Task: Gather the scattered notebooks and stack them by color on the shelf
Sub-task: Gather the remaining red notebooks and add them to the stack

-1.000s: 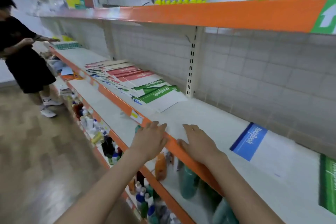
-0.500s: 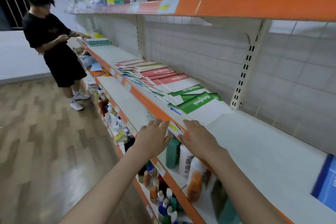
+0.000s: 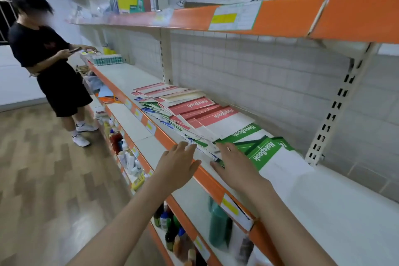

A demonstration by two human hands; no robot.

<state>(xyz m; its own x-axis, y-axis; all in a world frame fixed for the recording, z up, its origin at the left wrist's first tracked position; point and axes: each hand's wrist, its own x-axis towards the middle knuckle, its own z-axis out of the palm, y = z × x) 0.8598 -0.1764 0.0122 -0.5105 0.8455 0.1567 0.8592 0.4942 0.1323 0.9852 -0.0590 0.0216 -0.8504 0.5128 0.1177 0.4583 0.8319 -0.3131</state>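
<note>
From the head camera we are looking down along a white shelf [image 3: 323,201] with an orange front edge. Our left hand [image 3: 176,165] is reaching out with its fingers straight and spread, holding nothing, and hovering over the shelf's orange edge; whether it is touching the edge we cannot tell. Our right hand [image 3: 234,165] is lying just beside it, fingers also straight, resting flat on the near end of the spread of notebooks, where the green notebooks [image 3: 262,149] are lying.

The notebooks are all sitting on this middle shelf in a loose, overlapping scatter. The green ones are nearest to us, by the wall bracket [image 3: 336,110]. The red notebooks [image 3: 207,112] are lying just beyond them, fanned over one another, and smaller blue and white ones [image 3: 151,111] are poking out along the front edge.

Below, the lower shelves are holding bottles [image 3: 117,139] of several colours. Above, an orange upper shelf [image 3: 280,17] is carrying a paper label [image 3: 235,17]. At the far end another person in black [image 3: 49,67] is standing on the wooden floor [image 3: 43,179], holding a phone [image 3: 74,49].
</note>
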